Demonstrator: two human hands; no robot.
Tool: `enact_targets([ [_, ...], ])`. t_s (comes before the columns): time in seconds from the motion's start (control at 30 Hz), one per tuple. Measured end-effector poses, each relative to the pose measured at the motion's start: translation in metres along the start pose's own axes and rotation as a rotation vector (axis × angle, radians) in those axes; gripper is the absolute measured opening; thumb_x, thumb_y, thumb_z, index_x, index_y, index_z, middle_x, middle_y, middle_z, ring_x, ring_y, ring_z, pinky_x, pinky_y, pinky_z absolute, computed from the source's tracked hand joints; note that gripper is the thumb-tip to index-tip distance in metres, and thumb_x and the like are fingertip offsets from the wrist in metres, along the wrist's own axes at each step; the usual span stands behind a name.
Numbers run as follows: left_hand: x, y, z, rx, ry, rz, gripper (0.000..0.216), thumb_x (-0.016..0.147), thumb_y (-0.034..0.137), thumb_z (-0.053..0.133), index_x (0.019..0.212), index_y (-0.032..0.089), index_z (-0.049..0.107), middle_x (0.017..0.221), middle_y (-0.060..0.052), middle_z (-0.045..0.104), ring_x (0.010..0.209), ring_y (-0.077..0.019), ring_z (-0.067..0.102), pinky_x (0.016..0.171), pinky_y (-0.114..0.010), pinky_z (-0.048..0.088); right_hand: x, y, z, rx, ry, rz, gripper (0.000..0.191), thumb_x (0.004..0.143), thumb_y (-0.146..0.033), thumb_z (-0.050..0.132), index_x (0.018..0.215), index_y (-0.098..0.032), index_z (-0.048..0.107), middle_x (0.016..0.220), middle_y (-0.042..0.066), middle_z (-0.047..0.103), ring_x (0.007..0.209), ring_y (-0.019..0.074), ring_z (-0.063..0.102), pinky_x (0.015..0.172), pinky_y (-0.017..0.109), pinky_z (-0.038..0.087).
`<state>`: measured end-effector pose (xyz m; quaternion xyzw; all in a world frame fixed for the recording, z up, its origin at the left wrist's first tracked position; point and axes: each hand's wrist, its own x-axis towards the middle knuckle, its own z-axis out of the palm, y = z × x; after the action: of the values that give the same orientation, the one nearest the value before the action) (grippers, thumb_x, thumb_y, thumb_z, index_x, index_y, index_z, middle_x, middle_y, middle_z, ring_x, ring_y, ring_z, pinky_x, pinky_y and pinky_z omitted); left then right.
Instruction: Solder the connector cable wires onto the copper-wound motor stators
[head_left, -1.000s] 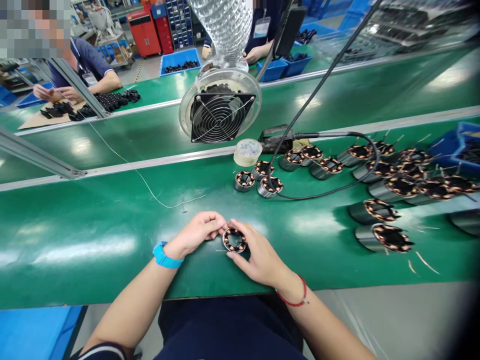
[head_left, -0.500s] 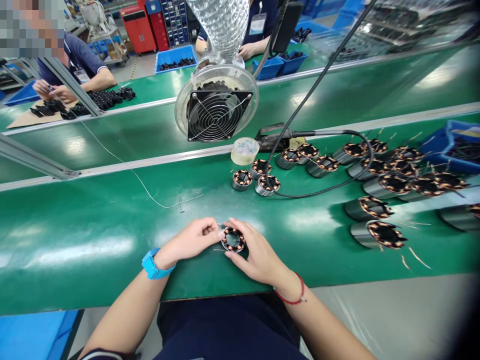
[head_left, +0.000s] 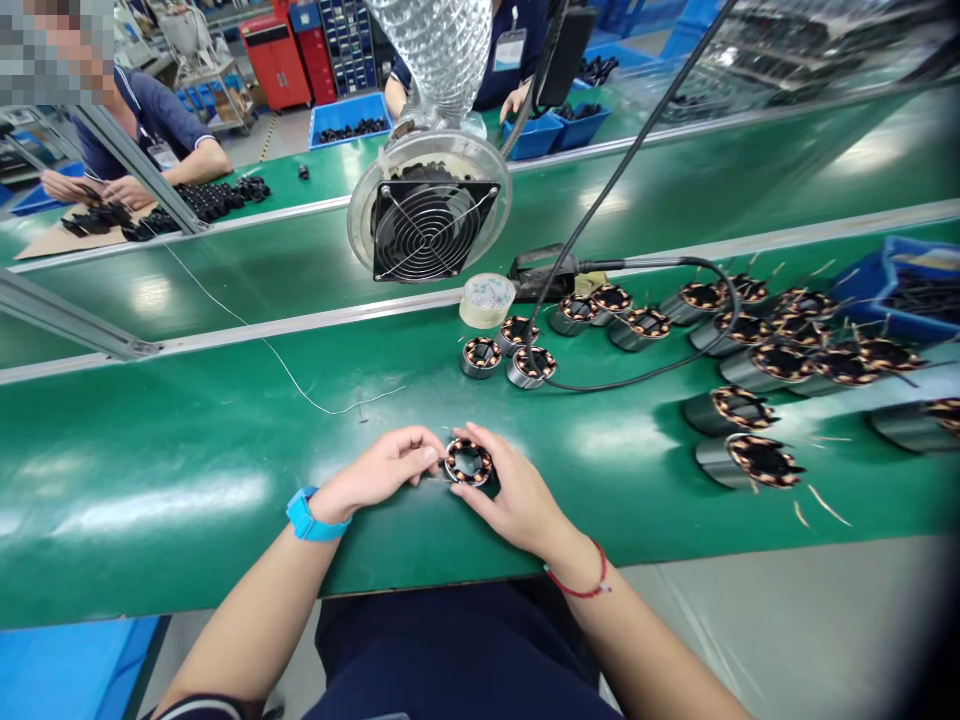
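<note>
My right hand point(head_left: 514, 497) curls around the right side of a small motor stator point(head_left: 454, 464), a metal ring with copper windings and an open centre, near the front of the green bench. Its thumb presses the near rim and its fingers the far side. At the stator's left edge, my left hand point(head_left: 391, 468) is pinched closed, thumb against index finger. Fine wire point(head_left: 430, 478) shows at those fingertips, though the exact grip is too small to see clearly.
Several finished-looking stators point(head_left: 739, 408) stand at right, with three smaller ones point(head_left: 481, 357) nearer. A black cable point(head_left: 637, 385) loops over them. A tape roll point(head_left: 487, 300), a fan point(head_left: 431, 230) and a loose white wire point(head_left: 296, 385) lie beyond. Co-workers sit across the bench.
My left hand has shifted slightly left and its fingers have curled differently at the stator's edge. The stator and my right hand have moved up a little in view.
</note>
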<state>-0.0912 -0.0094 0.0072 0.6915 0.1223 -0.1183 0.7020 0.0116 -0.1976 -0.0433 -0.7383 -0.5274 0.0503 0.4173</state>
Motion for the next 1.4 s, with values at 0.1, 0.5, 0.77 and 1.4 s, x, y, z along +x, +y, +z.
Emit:
enact_targets([
  [0.1, -0.004, 0.002, -0.005, 0.184, -0.074, -0.049, 0.029, 0.09, 0.042, 0.05, 0.092, 0.014, 0.058, 0.077, 0.0, 0.057, 0.062, -0.0077, 0.045, 0.06, -0.021, 0.037, 0.001, 0.001, 0.0, -0.013, 0.038, 0.049, 0.07, 0.086, -0.029, 0.064, 0.144, -0.022, 0.027, 0.131, 0.014, 0.057, 0.117, 0.0278, 0.057, 0.096, 0.048, 0.051],
  [0.5, 0.001, 0.002, 0.006, 0.027, -0.159, -0.014, 0.03, 0.081, 0.041, 0.063, 0.08, 0.012, 0.07, 0.075, -0.005, 0.066, 0.066, -0.0109, 0.052, 0.064, -0.023, 0.038, 0.001, 0.003, 0.003, -0.043, 0.023, 0.035, 0.066, 0.089, -0.028, 0.059, 0.146, -0.022, 0.026, 0.129, 0.015, 0.057, 0.116, 0.0277, 0.058, 0.095, 0.048, 0.052],
  [0.77, 0.001, -0.003, -0.017, 0.112, 0.105, -0.057, 0.036, 0.086, 0.045, 0.054, 0.101, 0.013, 0.062, 0.081, -0.003, 0.061, 0.061, -0.0074, 0.045, 0.057, -0.02, 0.035, 0.009, 0.01, -0.014, -0.165, 0.014, 0.083, 0.064, 0.087, -0.03, 0.063, 0.142, -0.017, 0.032, 0.131, 0.016, 0.055, 0.12, 0.0296, 0.055, 0.099, 0.049, 0.05],
  [1.4, 0.007, -0.009, -0.016, 0.164, 0.142, -0.096, 0.04, 0.08, 0.049, 0.058, 0.098, 0.013, 0.06, 0.078, -0.002, 0.058, 0.058, -0.0074, 0.046, 0.047, -0.018, 0.034, 0.062, 0.028, -0.014, -0.618, 0.131, 0.366, 0.026, 0.096, -0.024, 0.043, 0.117, -0.014, 0.055, 0.095, 0.015, 0.069, 0.08, 0.0273, 0.067, 0.063, 0.035, 0.052],
])
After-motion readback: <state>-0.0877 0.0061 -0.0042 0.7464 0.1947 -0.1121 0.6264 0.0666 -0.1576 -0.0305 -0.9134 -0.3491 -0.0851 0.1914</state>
